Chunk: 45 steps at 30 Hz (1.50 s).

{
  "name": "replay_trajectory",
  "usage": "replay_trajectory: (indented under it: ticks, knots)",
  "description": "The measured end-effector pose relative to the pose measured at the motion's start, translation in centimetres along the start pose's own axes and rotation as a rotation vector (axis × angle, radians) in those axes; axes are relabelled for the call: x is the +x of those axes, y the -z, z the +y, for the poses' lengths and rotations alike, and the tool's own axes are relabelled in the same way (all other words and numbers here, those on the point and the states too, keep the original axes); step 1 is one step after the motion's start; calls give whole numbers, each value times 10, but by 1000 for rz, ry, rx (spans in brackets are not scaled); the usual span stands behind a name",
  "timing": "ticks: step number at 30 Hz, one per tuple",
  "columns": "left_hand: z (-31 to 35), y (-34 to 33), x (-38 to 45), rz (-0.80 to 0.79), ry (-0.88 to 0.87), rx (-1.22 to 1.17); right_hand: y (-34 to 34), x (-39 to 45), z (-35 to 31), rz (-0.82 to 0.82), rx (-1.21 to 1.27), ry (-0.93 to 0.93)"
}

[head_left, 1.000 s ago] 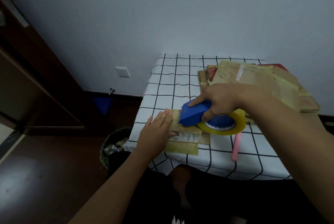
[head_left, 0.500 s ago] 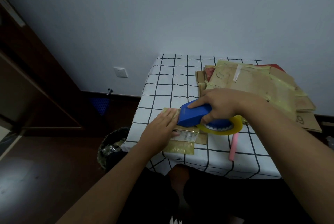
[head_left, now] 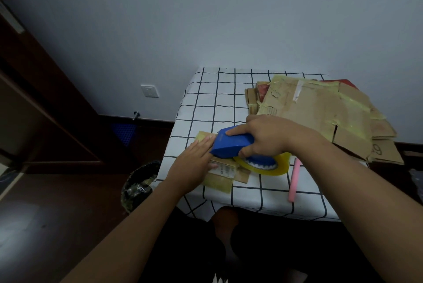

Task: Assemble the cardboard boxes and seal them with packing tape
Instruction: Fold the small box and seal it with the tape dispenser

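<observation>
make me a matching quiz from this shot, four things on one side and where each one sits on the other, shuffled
Things:
1. tape dispenser
2. pink stick
3. cardboard stack
4. bin

Places:
A. on the floor, left of the table
B. far right part of the table
C. gripped in the right hand, over the small box that the left hand presses flat
D. lying on the cloth near the front edge, right of the tape roll

Pairs: 1-C, 2-D, 3-B, 4-A
</observation>
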<state>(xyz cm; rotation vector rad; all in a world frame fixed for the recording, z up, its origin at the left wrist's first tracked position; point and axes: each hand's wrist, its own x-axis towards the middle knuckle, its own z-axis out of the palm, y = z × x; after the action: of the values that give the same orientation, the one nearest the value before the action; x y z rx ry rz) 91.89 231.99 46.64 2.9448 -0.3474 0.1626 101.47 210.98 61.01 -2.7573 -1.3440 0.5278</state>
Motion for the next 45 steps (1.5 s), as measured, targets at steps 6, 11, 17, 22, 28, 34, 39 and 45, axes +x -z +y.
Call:
replay_trajectory:
  ticks: [6, 11, 17, 22, 28, 34, 39, 45]
  knots:
    - [2, 2, -1, 43, -35, 51, -9, -27, 29, -23, 36, -44]
    - [6, 2, -4, 20, -27, 71, -24, -30, 32, -30, 20, -47]
    - [30, -3, 6, 43, -16, 19, -29, -31, 34, -9, 30, -55]
    - [41, -11, 11, 59, 53, 88, -31, -33, 34, 18, 36, -60]
    - [31, -4, 14, 68, 34, -65, -44, -34, 29, 85, 80, -72]
    - [28, -8, 16, 79, 29, -43, -59, -48, 34, 128, 183, -79]
    - [28, -10, 15, 92, 11, -26, -65, -67, 45, 127, 204, -107]
    - [28, -10, 14, 108, -1, -12, -65, -82, 53, 85, 177, -148]
